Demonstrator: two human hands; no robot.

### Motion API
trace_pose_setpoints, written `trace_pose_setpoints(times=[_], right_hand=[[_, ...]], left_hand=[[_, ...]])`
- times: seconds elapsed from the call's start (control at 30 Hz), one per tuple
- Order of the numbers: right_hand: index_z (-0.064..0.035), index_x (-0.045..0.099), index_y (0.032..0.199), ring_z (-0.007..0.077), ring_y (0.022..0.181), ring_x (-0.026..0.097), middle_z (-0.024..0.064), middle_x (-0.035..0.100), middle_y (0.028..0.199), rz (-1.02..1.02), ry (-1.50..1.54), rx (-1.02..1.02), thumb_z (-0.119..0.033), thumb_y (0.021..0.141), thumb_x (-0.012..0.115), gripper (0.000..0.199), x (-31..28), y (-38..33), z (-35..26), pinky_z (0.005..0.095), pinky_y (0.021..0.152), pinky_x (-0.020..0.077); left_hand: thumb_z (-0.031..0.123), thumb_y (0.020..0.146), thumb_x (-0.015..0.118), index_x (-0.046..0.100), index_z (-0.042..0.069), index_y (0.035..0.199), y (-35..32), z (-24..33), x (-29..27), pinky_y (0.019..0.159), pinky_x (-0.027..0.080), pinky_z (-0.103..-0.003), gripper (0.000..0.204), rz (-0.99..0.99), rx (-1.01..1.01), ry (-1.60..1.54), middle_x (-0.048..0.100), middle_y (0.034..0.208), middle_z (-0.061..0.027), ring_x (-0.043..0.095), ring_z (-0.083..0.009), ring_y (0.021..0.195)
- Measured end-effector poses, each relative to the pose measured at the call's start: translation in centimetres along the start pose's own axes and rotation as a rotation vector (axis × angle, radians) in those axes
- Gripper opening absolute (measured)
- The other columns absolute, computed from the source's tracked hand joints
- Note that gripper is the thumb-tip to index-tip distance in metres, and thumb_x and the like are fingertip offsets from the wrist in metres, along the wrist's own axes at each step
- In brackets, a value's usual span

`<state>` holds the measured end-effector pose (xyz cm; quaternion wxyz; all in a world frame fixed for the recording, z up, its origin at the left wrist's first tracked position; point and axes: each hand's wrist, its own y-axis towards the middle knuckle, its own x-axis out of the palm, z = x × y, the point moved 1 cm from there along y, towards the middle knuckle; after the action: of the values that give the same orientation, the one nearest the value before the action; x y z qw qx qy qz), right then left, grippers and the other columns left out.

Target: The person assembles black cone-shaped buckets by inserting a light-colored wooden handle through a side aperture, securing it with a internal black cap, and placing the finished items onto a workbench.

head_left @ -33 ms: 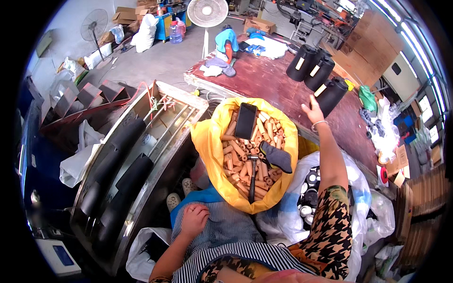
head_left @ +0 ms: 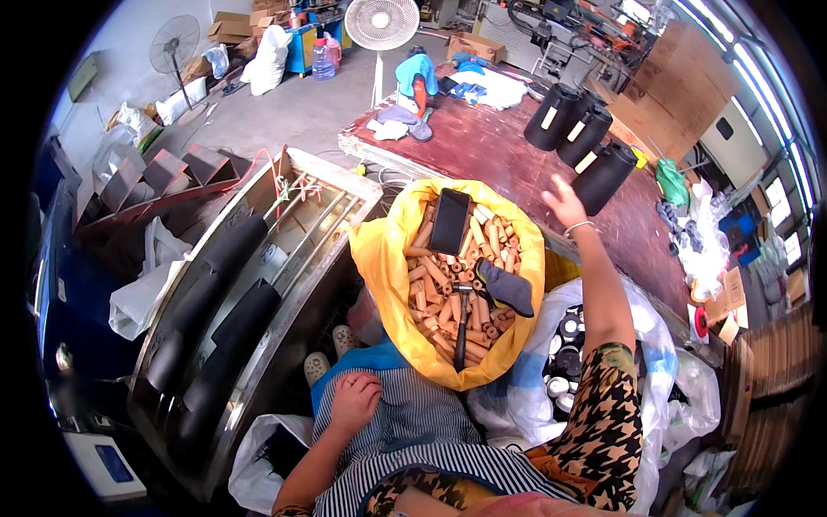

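Note:
My right hand (head_left: pixel 565 207) reaches out over the dark red table (head_left: pixel 482 151), its fingers apart and nothing in it. Just beyond it stand three black cylinders (head_left: pixel 605 178), each with a pale strip; the nearest leans, a small gap from my fingers. My left hand (head_left: pixel 356 402) rests on my striped apron (head_left: pixel 413 401), fingers curled in, with no object showing. Between my arms sits a yellow sack (head_left: pixel 392 319) full of short tan tubes with holes (head_left: pixel 437 274). A black phone (head_left: pixel 450 221), a hammer (head_left: pixel 463 327) and a dark grey cloth piece (head_left: pixel 506 288) lie on them.
To the left, a wooden-sided trough (head_left: pixel 258 345) holds long black tubes (head_left: pixel 202 297) and metal rods. A clear bag (head_left: pixel 525 379) with black and white round parts sits below my right arm. Cardboard (head_left: pixel 685 73) stands at the far right, a white fan (head_left: pixel 382 24) at the back.
My right hand has drawn slightly left, away from the nearest black cylinder. My left hand stays where it was.

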<state>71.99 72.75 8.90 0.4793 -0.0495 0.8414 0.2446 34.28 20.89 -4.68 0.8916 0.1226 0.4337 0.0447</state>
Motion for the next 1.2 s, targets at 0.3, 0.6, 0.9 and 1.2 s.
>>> trace_pose_setpoints(times=[0.3, 0.6, 0.9, 1.2], right_hand=[[-0.0125, 0.056, 0.137, 0.0231, 0.102, 0.062, 0.0069, 0.066, 0.114, -0.818, 0.848, -0.747, -0.041, 0.094, 0.060, 0.052, -8.1, -13.2, -37.0, 0.0340, 0.088, 0.0493], [-0.0155, 0.055, 0.095, 0.0179, 0.081, 0.054, 0.0004, 0.053, 0.087, -1.114, 1.093, -0.850, -0.035, 0.091, 0.064, 0.022, -15.6, -20.5, -48.9, 0.0289, 0.074, 0.0466], [-0.0157, 0.055, 0.077, 0.0148, 0.070, 0.051, -0.0023, 0.049, 0.074, -1.468, 1.148, -0.914, -0.029, 0.091, 0.064, 0.022, -11.5, -24.3, -56.3, 0.0257, 0.066, 0.0451], [-0.0138, 0.055, 0.077, 0.0134, 0.066, 0.051, -0.0019, 0.051, 0.072, -1.874, 1.129, -0.696, -0.024, 0.092, 0.060, 0.019, -3.1, -27.5, -61.1, 0.0240, 0.063, 0.0445]], left_hand=[[0.016, 0.081, 0.066, 0.067, 0.009, 0.090, -1.4, 0.0, -0.5, 0.099, 0.040, -0.042, 0.011, 0.018, -0.041, 0.034, 0.064, 0.104, -0.0024, 0.056, -0.0244, 0.108], [0.014, 0.089, 0.061, 0.067, 0.006, 0.097, -5.4, -3.6, -3.0, 0.093, 0.046, -0.039, 0.013, 0.208, -0.122, -0.241, 0.066, 0.105, -0.0087, 0.060, -0.0293, 0.105], [0.023, 0.099, 0.058, 0.067, 0.002, 0.103, -39.0, -8.7, -9.5, 0.086, 0.049, -0.028, 0.023, 1.265, -1.157, -0.169, 0.068, 0.096, -0.0033, 0.062, -0.0134, 0.091], [0.013, 0.098, 0.053, 0.065, 0.007, 0.084, -64.7, -9.3, 9.0, 0.045, 0.040, -0.024, 0.019, 1.918, -1.444, -0.467, 0.064, 0.071, -0.0044, 0.053, -0.0102, 0.054]])
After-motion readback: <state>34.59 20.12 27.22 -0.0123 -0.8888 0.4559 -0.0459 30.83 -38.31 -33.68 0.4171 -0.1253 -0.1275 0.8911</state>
